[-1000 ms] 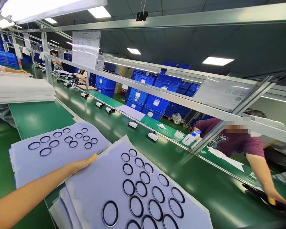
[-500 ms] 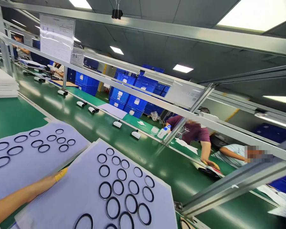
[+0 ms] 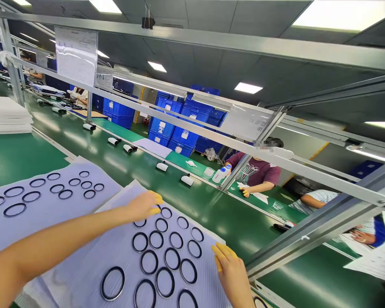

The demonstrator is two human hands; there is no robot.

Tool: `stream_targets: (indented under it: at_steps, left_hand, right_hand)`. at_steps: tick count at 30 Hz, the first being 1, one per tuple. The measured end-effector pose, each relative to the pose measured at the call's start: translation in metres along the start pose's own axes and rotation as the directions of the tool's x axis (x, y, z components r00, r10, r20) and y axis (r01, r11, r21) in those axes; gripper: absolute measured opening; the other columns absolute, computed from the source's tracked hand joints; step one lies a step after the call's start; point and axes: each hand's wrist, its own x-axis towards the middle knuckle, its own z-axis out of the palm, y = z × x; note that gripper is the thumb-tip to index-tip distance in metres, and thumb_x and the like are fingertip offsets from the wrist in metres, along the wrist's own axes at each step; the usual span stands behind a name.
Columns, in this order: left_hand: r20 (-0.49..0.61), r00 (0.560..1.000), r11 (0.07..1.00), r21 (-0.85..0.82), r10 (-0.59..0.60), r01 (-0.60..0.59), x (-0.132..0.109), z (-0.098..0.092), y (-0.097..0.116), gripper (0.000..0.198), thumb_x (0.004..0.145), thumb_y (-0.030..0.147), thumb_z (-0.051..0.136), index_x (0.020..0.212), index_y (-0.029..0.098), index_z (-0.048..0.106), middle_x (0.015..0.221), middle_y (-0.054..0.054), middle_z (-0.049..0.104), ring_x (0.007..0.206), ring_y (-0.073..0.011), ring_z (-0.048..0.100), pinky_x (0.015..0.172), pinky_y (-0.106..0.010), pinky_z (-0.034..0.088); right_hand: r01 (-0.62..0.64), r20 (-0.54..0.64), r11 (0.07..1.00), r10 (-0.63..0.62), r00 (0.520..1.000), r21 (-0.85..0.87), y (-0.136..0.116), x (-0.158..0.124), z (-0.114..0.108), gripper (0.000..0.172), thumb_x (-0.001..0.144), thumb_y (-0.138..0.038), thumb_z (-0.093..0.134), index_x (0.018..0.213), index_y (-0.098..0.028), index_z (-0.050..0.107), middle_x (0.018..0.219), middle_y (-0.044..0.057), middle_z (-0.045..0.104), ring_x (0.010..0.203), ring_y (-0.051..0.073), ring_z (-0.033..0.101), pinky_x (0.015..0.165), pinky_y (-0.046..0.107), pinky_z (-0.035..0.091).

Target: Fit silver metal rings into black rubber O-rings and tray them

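Note:
My left hand (image 3: pixel 144 206) reaches across a pale lilac sheet (image 3: pixel 112 239) to its far corner, its yellow-covered fingertips apart above the small rings there. Part of a ring shows beside those fingers; contact is unclear. At the sheet's right edge, my right hand (image 3: pixel 231 270) has its yellow-tipped fingers stretched out, with nothing visible in them. Several black rings lie flat on the sheet, among them a larger one (image 3: pixel 102 285) standing apart at the near left. Another lilac sheet (image 3: pixel 67 214) to the left bears more black rings, including one (image 3: pixel 23 210) near its front.
A white stack of sheets (image 3: pixel 8 115) sits at the far left. Beyond the sheets runs a green conveyor belt (image 3: pixel 141 171) carrying white-and-black items, one being a roll-like piece (image 3: pixel 187 180). A metal post (image 3: pixel 324 222) slants at right. A co-worker (image 3: pixel 256 173) sits across the belt.
My left hand has moved right, from the sheet's left edge to over the rings. My right hand has come into view at the right edge. The co-worker opposite has shifted an arm.

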Motion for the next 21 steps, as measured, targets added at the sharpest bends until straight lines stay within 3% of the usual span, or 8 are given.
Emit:
stream_targets:
  at_steps: [3, 5, 8, 12, 14, 17, 19, 21]
  left_hand:
    - [0.152, 0.984, 0.995, 0.040, 0.088, -0.095, 0.044, 0.050, 0.050, 0.021, 0.091, 0.029, 0.061, 0.106, 0.015, 0.065, 0.117, -0.009, 0.064, 0.112, -0.0240, 0.058, 0.099, -0.049, 0.046]
    - [0.193, 0.978, 0.994, 0.049, 0.084, -0.095, 0.060, 0.078, 0.069, 0.027, 0.092, 0.031, 0.060, 0.113, 0.015, 0.062, 0.120, -0.010, 0.061, 0.110, -0.0243, 0.059, 0.094, -0.048, 0.049]
    - [0.201, 0.978, 0.999, 0.015, 0.046, -0.050, 0.071, 0.104, 0.077, 0.030, 0.093, 0.032, 0.060, 0.118, 0.015, 0.059, 0.123, -0.010, 0.059, 0.109, -0.0246, 0.059, 0.092, -0.047, 0.051]
    - [0.142, 0.990, 0.988, -0.152, -0.017, 0.039, 0.074, 0.112, 0.073, 0.031, 0.093, 0.032, 0.059, 0.119, 0.016, 0.059, 0.123, -0.010, 0.059, 0.108, -0.0242, 0.060, 0.091, -0.047, 0.051]
    - [0.103, 0.993, 0.954, -0.285, -0.064, 0.091, 0.072, 0.108, 0.071, 0.030, 0.093, 0.034, 0.058, 0.117, 0.015, 0.059, 0.120, -0.010, 0.060, 0.104, -0.0231, 0.061, 0.089, -0.045, 0.052]
    - [0.095, 0.988, 0.843, -0.515, -0.124, 0.156, 0.058, 0.097, 0.069, 0.028, 0.096, 0.035, 0.054, 0.113, 0.014, 0.059, 0.104, -0.007, 0.065, 0.092, -0.0197, 0.063, 0.082, -0.040, 0.053]
    - [0.139, 0.982, 0.734, -0.653, -0.128, 0.188, 0.039, 0.087, 0.069, 0.027, 0.097, 0.029, 0.046, 0.115, 0.012, 0.055, 0.087, -0.005, 0.066, 0.082, -0.0171, 0.064, 0.077, -0.034, 0.052]
    - [0.188, 0.976, 0.622, -0.752, -0.112, 0.216, 0.015, 0.076, 0.070, 0.030, 0.092, 0.030, 0.049, 0.116, 0.013, 0.055, 0.087, -0.004, 0.066, 0.080, -0.0151, 0.062, 0.076, -0.030, 0.048]
  right_hand:
    - [0.061, 0.060, 0.998, -0.059, 0.996, -0.032, -0.024, 0.034, 0.010, 0.034, 0.084, -0.002, 0.047, 0.101, -0.011, 0.076, 0.115, 0.022, 0.072, 0.109, 0.040, 0.063, 0.090, 0.054, 0.044]
    - [0.068, 0.072, 0.997, -0.066, 0.995, -0.020, -0.034, 0.045, 0.013, 0.028, 0.084, 0.000, 0.052, 0.092, -0.013, 0.076, 0.106, 0.016, 0.075, 0.099, 0.032, 0.067, 0.088, 0.050, 0.046]
    - [0.035, 0.044, 0.997, -0.038, 0.998, 0.068, -0.037, 0.048, 0.013, 0.022, 0.083, -0.001, 0.057, 0.079, -0.015, 0.073, 0.089, 0.006, 0.076, 0.087, 0.023, 0.066, 0.086, 0.044, 0.046]
    - [-0.088, -0.066, 0.940, 0.116, 0.991, 0.330, -0.035, 0.039, 0.007, 0.013, 0.077, -0.016, 0.062, 0.071, -0.018, 0.073, 0.082, 0.012, 0.076, 0.081, 0.029, 0.065, 0.084, 0.046, 0.045]
    - [-0.166, -0.097, 0.842, 0.249, 0.964, 0.514, -0.035, 0.028, 0.003, 0.020, 0.077, -0.036, 0.064, 0.079, -0.019, 0.074, 0.086, 0.014, 0.076, 0.080, 0.031, 0.066, 0.080, 0.045, 0.047]
    - [-0.242, -0.024, 0.584, 0.410, 0.912, 0.775, -0.046, 0.001, -0.002, 0.045, 0.078, -0.061, 0.060, 0.088, -0.019, 0.071, 0.079, 0.011, 0.077, 0.067, 0.026, 0.067, 0.061, 0.036, 0.051]
    - [-0.266, 0.060, 0.393, 0.465, 0.883, 0.880, -0.063, -0.021, -0.008, 0.050, 0.074, -0.069, 0.064, 0.089, -0.021, 0.071, 0.072, 0.007, 0.076, 0.058, 0.021, 0.065, 0.052, 0.030, 0.049]
    - [-0.287, 0.155, 0.197, 0.501, 0.852, 0.938, -0.089, -0.041, -0.020, 0.050, 0.064, -0.070, 0.073, 0.086, -0.025, 0.072, 0.069, 0.004, 0.076, 0.052, 0.016, 0.064, 0.049, 0.026, 0.048]
